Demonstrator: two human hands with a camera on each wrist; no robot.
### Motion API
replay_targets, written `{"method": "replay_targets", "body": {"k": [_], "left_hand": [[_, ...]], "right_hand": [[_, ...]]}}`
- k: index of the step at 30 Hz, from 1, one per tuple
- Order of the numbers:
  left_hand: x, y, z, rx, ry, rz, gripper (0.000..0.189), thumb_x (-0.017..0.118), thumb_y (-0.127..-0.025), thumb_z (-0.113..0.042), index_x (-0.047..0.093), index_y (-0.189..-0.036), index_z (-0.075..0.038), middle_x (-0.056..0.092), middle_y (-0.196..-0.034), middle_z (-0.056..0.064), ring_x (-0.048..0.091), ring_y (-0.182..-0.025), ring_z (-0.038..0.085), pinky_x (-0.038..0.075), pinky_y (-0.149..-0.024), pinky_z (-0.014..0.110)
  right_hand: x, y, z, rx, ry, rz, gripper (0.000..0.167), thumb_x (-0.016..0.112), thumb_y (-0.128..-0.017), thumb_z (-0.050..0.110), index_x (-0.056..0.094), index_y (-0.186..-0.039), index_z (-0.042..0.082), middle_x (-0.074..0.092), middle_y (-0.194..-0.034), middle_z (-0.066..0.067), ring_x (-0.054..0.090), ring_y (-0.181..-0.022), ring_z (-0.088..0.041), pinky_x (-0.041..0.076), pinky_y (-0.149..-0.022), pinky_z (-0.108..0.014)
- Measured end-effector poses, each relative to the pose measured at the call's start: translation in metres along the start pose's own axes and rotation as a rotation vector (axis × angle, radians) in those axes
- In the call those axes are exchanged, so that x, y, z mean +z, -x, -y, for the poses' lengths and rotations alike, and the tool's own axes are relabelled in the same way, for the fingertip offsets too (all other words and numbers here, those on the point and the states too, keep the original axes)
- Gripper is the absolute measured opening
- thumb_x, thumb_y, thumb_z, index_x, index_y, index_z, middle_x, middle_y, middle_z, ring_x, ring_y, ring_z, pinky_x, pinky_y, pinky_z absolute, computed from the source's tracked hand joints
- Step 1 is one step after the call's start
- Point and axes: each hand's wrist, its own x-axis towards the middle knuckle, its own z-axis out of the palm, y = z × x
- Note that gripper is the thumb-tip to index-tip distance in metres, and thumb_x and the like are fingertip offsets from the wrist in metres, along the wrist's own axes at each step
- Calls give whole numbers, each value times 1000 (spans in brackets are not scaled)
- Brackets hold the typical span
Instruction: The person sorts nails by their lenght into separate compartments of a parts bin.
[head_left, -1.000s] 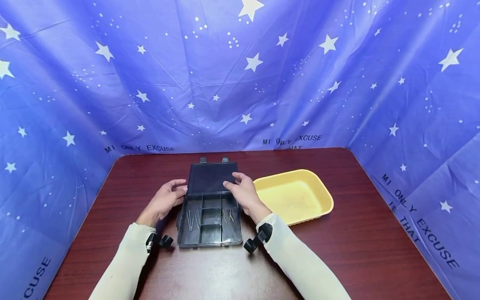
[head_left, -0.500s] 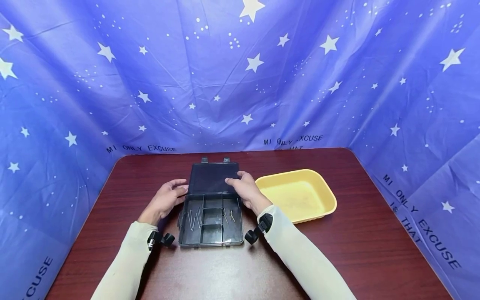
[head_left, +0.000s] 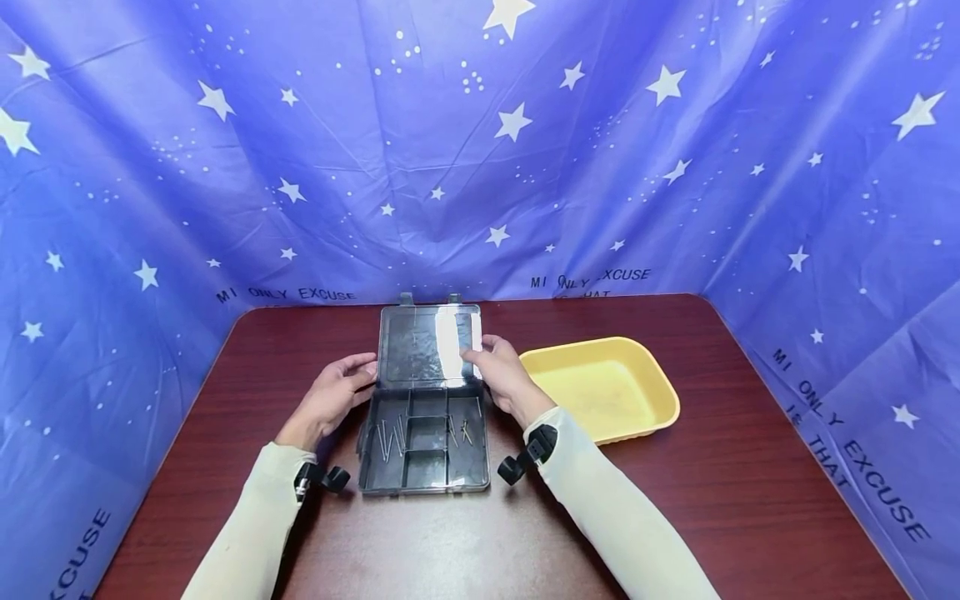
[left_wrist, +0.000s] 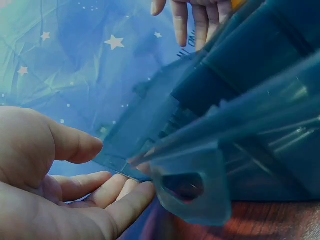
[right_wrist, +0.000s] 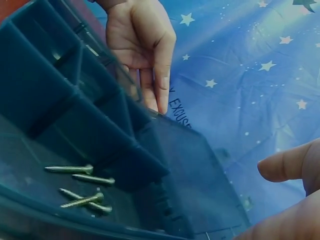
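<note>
A dark, see-through compartment box [head_left: 426, 468] lies open on the table, its hinged lid [head_left: 411, 346] folded to the far side and tilted up. At the lid's left edge is my left hand [head_left: 330, 400], fingertips at its underside and thumb apart. My right hand [head_left: 510, 379] is at the lid's right edge, thumb extended in front and fingers partly hidden behind. Long thin screws or nails [head_left: 386, 440] lie in the left compartment. Several brass-coloured screws [right_wrist: 82, 200] lie in a right compartment, two of them crossed. A side latch [left_wrist: 200, 195] hangs near my left fingers.
A yellow plastic tub [head_left: 600, 392] stands right of the box, close to my right wrist. The dark red wooden table [head_left: 720, 483] meets a blue star-printed cloth [head_left: 465, 167] at the back and sides.
The lid has tilted up from lying flat, and its surface now shows a bright reflection. My right hand has shifted slightly right with the lid's edge; my left hand has hardly moved.
</note>
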Motion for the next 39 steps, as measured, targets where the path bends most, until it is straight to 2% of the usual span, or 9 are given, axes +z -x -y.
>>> {"method": "replay_targets", "body": {"k": [6,11,16,21,24,29,31,34,39], "left_hand": [[0,5,-5,27,56,-12,53,48,-108,3,35,-159,6,50,-129,4,57,-110,5,54,-99,21],[-2,19,-9,60,49,-1,54,48,-108,3,34,-159,6,51,-132,5,59,-115,6,51,-102,18],[-4,39,-13,94,12,4,52,51,-110,-6,35,-158,8,52,-145,18,61,-123,7,49,-107,19],[-4,57,-17,130,-4,32,58,51,-113,-22,34,-159,10,40,-162,28,59,-131,6,46,-112,23],[-4,67,-18,147,-5,50,61,49,-114,-26,32,-159,12,36,-165,30,59,-134,6,46,-114,23],[-1,84,-19,154,-10,48,64,47,-115,-30,34,-155,18,37,-162,36,60,-132,4,47,-112,24],[-1,91,-18,160,-10,67,64,48,-115,-30,33,-155,18,35,-162,37,60,-132,2,47,-112,24],[-3,101,-13,171,6,136,64,49,-114,-25,29,-156,19,30,-165,36,59,-132,-1,46,-113,25],[-10,116,1,197,-17,241,58,52,-112,-10,28,-158,17,34,-163,34,58,-135,2,48,-110,22]], "right_hand": [[-8,8,11,-7,-20,23,74,66,-101,13,28,-161,-6,34,-164,-30,35,-154,-40,32,-126,-54],[-14,21,15,-40,-2,84,69,66,-101,13,34,-161,-2,42,-159,-27,42,-150,-38,33,-126,-53],[-21,38,14,-86,39,115,65,67,-101,13,40,-158,-2,48,-155,-27,49,-144,-37,35,-125,-52],[-28,58,13,-104,12,164,61,64,-103,13,43,-157,-4,47,-159,-23,46,-149,-35,32,-127,-49],[-32,69,11,-121,-20,216,59,61,-104,12,41,-157,-7,46,-161,-23,43,-152,-35,30,-128,-47],[-38,85,5,-152,-32,279,61,58,-107,14,36,-157,-11,39,-164,-27,37,-154,-39,29,-127,-46],[-40,92,1,-151,-31,288,63,58,-107,16,34,-159,-11,36,-166,-27,36,-155,-39,30,-126,-45],[-44,100,-8,-148,-22,306,65,58,-107,18,32,-160,-10,31,-170,-25,33,-157,-37,29,-126,-45],[-51,112,-27,-168,39,342,67,63,-106,19,34,-159,-10,32,-170,-23,32,-157,-37,34,-123,-35]]}}
